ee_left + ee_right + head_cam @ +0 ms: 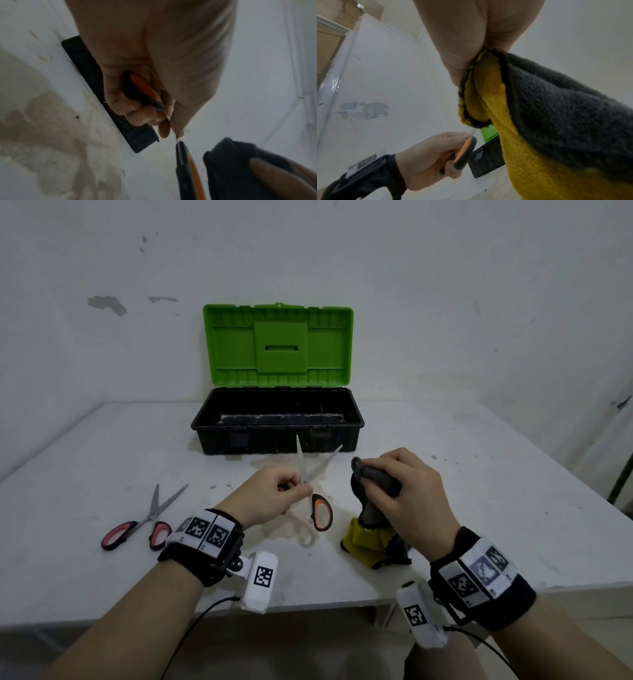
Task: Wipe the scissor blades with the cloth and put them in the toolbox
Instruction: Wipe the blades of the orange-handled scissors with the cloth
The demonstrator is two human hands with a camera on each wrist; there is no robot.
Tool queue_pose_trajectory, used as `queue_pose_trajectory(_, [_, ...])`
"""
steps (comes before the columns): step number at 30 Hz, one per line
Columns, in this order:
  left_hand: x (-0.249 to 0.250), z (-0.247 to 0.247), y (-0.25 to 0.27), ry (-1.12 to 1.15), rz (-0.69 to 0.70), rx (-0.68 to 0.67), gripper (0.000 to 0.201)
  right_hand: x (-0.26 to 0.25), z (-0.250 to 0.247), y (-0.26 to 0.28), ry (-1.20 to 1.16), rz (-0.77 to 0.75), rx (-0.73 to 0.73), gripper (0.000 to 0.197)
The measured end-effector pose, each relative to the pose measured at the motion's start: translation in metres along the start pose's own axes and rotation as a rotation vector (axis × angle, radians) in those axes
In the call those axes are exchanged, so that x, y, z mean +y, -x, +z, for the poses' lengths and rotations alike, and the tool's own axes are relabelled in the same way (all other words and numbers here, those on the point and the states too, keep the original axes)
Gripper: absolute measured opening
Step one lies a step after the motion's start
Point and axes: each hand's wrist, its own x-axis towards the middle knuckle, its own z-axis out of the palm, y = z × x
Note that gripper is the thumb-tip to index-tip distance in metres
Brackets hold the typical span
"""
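The left hand (274, 494) is gripping orange-handled scissors (317, 491), blades spread, while the right hand (407, 487) is clutching the cloth (373, 529).

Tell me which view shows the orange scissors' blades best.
The head view: the orange scissors show whole, blades spread open in front of the toolbox, held by the left hand. The left wrist view shows only the two handles, one in the curled fingers. The right wrist view shows a handle and a sliver of blade under the cloth.

A stained white table (479, 508) stands against a scuffed white wall (445, 302).
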Motion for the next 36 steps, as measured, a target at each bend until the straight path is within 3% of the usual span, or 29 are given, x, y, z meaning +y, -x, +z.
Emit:
queue_pose_trajectory(12, [0.025,0.034,0.0,-0.091,-0.025,-0.002,0.039,0.012,0.027,0.004,0.05,-0.126,-0.308,0.033])
queue_pose_trajectory(20, [0.032,0.04,-0.001,-0.115,0.026,0.024,0.038,0.012,0.027,0.0,0.068,-0.099,-0.271,0.018])
queue_pose_trajectory(27, [0.028,0.038,0.004,-0.145,-0.006,-0.014,0.039,0.04,0.01,-0.025,0.165,0.163,-0.107,0.015])
queue_pose_trajectory(30, [0.025,0.037,0.004,-0.085,-0.042,-0.025,0.039,0.027,0.006,-0.019,0.114,0.056,-0.056,0.014])
queue_pose_trajectory(36, [0.028,0.035,-0.001,-0.022,-0.024,-0.078,0.036,0.007,0.02,-0.001,0.044,-0.16,-0.294,0.02])
